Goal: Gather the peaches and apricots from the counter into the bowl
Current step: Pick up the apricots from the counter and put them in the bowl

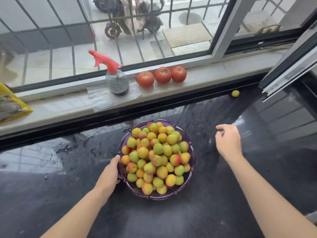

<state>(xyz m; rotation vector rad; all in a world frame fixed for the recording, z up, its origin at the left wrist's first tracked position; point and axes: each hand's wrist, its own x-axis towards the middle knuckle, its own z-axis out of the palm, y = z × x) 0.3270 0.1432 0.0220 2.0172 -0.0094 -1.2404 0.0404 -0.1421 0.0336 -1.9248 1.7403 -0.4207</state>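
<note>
The dark, glossy table [223, 194] is wet in patches near the window. On it stands a purple bowl [191, 174] heaped with peaches and apricots [157, 157]. The left hand [109, 174] grips the bowl's near-left rim, fingers curled round it. The right hand [228, 140] hovers over the table right of the bowl, fingers loosely curled, holding nothing. On the sill [205, 74] stand a red-topped spray bottle [116, 79], three tomatoes [162, 76] and a yellow packet [10, 105] whose print is unreadable. One stray apricot [235, 93] lies at the table's far edge, well apart from the bowl
</note>
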